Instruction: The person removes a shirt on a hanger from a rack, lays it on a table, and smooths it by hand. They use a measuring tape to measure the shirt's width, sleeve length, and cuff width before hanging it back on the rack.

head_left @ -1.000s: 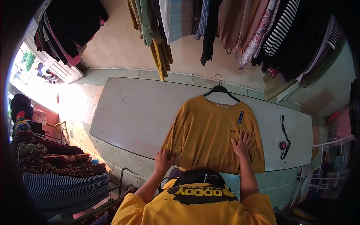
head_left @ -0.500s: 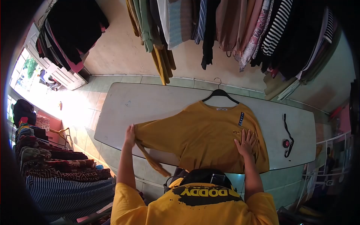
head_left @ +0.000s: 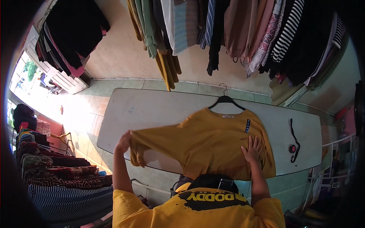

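At 6 o'clock, taking the middle of the mustard top [head_left: 213, 142] as the dial centre and 12 as away from the wearer, is the wearer's yellow T-shirt [head_left: 213, 212] with dark printed lettering. The mustard top lies front up on the table [head_left: 159, 108]; its hem reaches the near table edge.

Right hand [head_left: 252, 150]: 3 to 4 o'clock. It is palm down on the front of the top, fingers partly spread, pressing on the fabric.

Left hand [head_left: 122, 143]: 9 o'clock. Its fingers are closed on the extended sleeve [head_left: 157, 137]; the exact placement of the fingertips cannot be told. Beside this hand, the end of the sleeve hangs in a fold toward the near table edge.

A blue strip [head_left: 247, 125] is on the top at 2 o'clock. A black strap with a round piece [head_left: 292, 148] lies on the table at 3 o'clock, apart from the top. At 12 o'clock, a black hanger [head_left: 226, 100] sits in the neckline, its hook pointing outward.

Farther off, a row of clothes [head_left: 68, 199] stands at 8 o'clock. At 10 o'clock are dark garments [head_left: 78, 30] and a white door [head_left: 74, 81]. Hanging garments [head_left: 186, 26] line the far wall from 11 to 2 o'clock.
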Demonstrator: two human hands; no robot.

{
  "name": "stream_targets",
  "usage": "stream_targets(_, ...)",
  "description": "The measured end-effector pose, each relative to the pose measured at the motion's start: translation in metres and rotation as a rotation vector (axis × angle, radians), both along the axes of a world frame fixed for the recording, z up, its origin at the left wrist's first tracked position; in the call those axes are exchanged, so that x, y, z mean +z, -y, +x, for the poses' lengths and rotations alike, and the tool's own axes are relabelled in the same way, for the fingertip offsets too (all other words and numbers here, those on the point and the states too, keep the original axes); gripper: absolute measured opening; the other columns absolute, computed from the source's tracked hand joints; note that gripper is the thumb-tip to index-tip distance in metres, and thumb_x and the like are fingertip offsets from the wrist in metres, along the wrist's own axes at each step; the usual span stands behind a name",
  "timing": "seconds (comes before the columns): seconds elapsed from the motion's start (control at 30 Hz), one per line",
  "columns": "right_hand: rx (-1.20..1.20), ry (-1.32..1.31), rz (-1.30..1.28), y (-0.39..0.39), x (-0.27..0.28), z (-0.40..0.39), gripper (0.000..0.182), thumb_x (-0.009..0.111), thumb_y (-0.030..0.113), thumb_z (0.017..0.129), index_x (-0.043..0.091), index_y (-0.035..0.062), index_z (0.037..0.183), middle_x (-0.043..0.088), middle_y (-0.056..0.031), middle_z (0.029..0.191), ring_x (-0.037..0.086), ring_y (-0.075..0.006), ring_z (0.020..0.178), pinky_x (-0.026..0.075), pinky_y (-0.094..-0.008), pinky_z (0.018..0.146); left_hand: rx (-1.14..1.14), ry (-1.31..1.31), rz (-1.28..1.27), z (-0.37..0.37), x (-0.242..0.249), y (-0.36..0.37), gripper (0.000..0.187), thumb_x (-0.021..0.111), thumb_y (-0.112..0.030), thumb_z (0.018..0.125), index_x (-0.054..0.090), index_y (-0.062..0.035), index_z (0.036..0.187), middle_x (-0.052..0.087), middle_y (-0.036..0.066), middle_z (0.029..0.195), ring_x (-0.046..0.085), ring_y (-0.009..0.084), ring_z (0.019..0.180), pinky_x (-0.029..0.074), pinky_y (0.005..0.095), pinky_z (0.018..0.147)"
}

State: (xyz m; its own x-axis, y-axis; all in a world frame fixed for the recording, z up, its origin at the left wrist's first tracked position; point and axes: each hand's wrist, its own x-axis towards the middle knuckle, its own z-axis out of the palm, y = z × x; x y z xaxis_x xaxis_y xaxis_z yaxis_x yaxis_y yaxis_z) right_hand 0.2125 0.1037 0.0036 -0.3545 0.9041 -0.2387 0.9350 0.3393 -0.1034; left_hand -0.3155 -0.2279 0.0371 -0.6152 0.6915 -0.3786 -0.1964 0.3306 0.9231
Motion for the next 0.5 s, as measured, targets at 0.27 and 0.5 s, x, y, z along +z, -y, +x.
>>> stream_targets(0.27,0.013,0.028,0.061,-0.002,0.006,-0.004,0.072,0.044,0.056,0.078,0.019,0.0201,0.136,0.011,-0.0157,0.141,0.008,-0.0393,0.128,0.006,-0.0562,0.101,-0.189,-1.199,-0.916,0.033,-0.012,-0.025,0.017,0.052,-0.005,0.071,0.061,-0.0072,0.085,0.057,0.013,0.093,0.055,0.0310,0.087,0.045,0.0356,0.076)
stream_targets(0.5,0.082,-0.301,0.190,-0.061,0.022,-0.036,0.070,0.047,0.051,0.080,0.027,0.0077,0.131,0.024,-0.0181,0.134,0.020,-0.0366,0.125,0.024,-0.0478,0.100,-0.355,-1.198,-0.393,0.225,-0.021,-0.183,0.061,0.043,-0.042,0.082,0.030,-0.0061,0.129,0.023,0.013,0.139,0.015,0.0267,0.130,0.009,0.0579,0.100)
